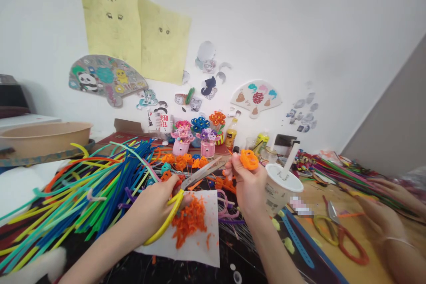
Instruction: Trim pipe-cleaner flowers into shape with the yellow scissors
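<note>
My left hand (156,206) grips yellow-handled scissors (186,191), whose blades are parted and point up to the right toward my other hand. My right hand (244,182) pinches a small orange pipe-cleaner flower (249,159) between its fingertips, held up above the table. Below both hands lies a white paper sheet (199,244) with a heap of orange trimmings (189,221) on it.
A big pile of coloured pipe cleaners (83,186) fills the left. A lidded paper cup with a straw (281,186) stands right of my hand. Finished orange flowers (181,159) and small flower pots (196,140) sit behind. Another person's hands (382,213) and red-handled scissors (342,235) are at right.
</note>
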The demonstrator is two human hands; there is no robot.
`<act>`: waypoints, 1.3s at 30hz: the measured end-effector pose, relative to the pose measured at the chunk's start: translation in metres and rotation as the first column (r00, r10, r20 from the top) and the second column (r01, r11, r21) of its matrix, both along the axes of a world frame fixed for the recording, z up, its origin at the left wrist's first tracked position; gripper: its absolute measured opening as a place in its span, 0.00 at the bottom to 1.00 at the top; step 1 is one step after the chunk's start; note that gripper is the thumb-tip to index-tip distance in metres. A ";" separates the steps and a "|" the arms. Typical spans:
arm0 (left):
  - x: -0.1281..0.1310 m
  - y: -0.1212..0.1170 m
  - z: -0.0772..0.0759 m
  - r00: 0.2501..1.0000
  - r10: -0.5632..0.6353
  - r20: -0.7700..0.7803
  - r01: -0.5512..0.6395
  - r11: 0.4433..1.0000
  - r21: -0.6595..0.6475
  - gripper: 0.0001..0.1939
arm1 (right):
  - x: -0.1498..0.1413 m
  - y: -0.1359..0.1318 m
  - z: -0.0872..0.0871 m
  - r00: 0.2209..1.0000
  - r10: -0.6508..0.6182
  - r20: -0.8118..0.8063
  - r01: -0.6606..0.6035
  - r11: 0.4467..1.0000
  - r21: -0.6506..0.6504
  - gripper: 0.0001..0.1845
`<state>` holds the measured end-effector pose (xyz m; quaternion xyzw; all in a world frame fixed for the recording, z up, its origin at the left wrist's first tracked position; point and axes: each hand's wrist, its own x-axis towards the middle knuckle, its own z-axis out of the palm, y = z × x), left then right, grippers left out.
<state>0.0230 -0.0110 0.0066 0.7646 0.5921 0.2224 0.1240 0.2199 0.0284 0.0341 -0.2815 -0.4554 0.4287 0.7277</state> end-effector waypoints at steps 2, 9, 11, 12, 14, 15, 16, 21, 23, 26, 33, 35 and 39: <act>0.000 0.000 -0.001 1.000 -0.016 -0.026 0.016 1.000 -0.003 0.13 | -0.001 -0.001 0.002 1.000 0.009 -0.015 -0.009 1.000 -0.022 0.12; 0.004 -0.001 0.002 0.998 -0.042 -0.054 0.040 0.998 -0.038 0.15 | -0.001 -0.003 0.005 0.995 0.039 -0.088 -0.045 0.997 -0.066 0.13; 0.004 -0.001 0.002 0.997 -0.045 -0.060 0.043 0.998 -0.036 0.15 | 0.000 -0.004 0.005 0.996 0.038 -0.080 -0.043 0.997 -0.069 0.13; 0.005 -0.001 0.002 0.997 -0.043 -0.065 0.041 0.999 -0.031 0.15 | 0.000 -0.004 0.005 0.997 0.034 -0.073 -0.039 0.997 -0.067 0.12; 0.005 -0.001 0.002 0.996 -0.039 -0.074 0.038 0.999 -0.019 0.15 | 0.000 -0.004 0.005 0.998 0.026 -0.061 -0.030 0.998 -0.058 0.12; 0.005 -0.001 0.002 0.996 -0.039 -0.079 0.038 0.999 -0.014 0.15 | 0.000 -0.004 0.005 0.998 0.023 -0.057 -0.026 0.998 -0.052 0.12; 0.006 -0.001 0.002 0.996 -0.037 -0.086 0.036 0.999 -0.009 0.15 | 0.000 -0.003 0.005 0.998 0.021 -0.053 -0.023 0.999 -0.048 0.12; 0.007 -0.001 0.003 0.991 -0.014 -0.133 0.014 1.000 -0.003 0.16 | 0.000 -0.003 0.005 0.998 0.007 -0.056 -0.010 0.999 -0.051 0.12; 0.007 -0.001 0.003 0.992 -0.020 -0.126 0.018 1.000 -0.017 0.16 | 0.000 -0.002 0.005 0.998 0.007 -0.067 -0.010 0.998 -0.056 0.12; 0.006 0.000 0.001 0.993 -0.029 -0.113 0.025 0.999 -0.040 0.17 | 0.000 -0.002 0.004 0.996 0.012 -0.085 -0.016 0.998 -0.053 0.11; 0.004 0.003 -0.007 0.995 -0.054 -0.079 0.051 0.998 -0.032 0.18 | 0.000 -0.001 0.004 0.995 0.001 -0.096 -0.007 0.998 -0.061 0.11; 0.003 0.003 -0.009 0.996 -0.069 -0.056 0.067 0.997 -0.034 0.18 | 0.000 -0.001 0.004 0.995 0.000 -0.099 -0.006 0.998 -0.065 0.11; 0.004 0.003 -0.009 0.995 -0.090 -0.045 0.089 0.996 -0.023 0.17 | 0.001 -0.001 0.004 0.994 -0.001 -0.112 -0.007 0.997 -0.074 0.12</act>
